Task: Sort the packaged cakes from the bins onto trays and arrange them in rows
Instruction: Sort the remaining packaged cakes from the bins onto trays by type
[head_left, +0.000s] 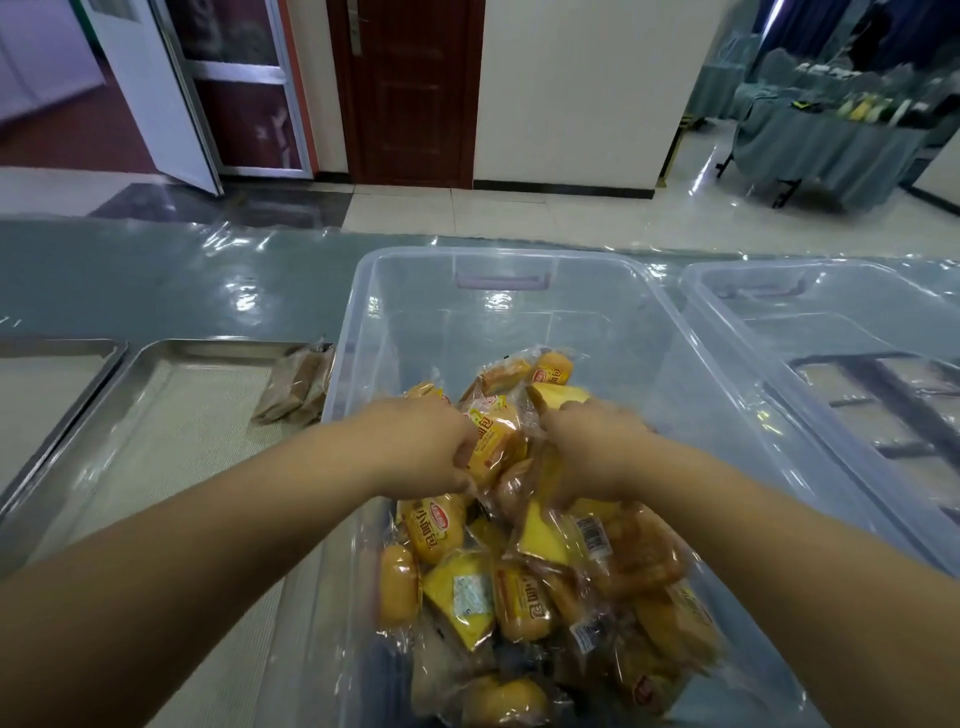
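Note:
A clear plastic bin (358, 322) in front of me holds a heap of yellow packaged cakes (467, 592) in clear wrappers. Both my hands are inside it. My left hand (426, 447) curls its fingers round a yellow-labelled packaged cake (491, 441). My right hand (587, 457) grips the wrappers of packaged cakes at the top of the heap; its fingertips are hidden among them. A steel tray (171, 405) lies to the left of the bin, with two brown packaged cakes (296, 384) at its far right corner.
A second steel tray (47, 384) sits further left. A second clear bin (831, 332) stands to the right. The table wears a shiny plastic sheet (182, 280). Beyond are tiled floor, a dark red door and a cloth-covered table.

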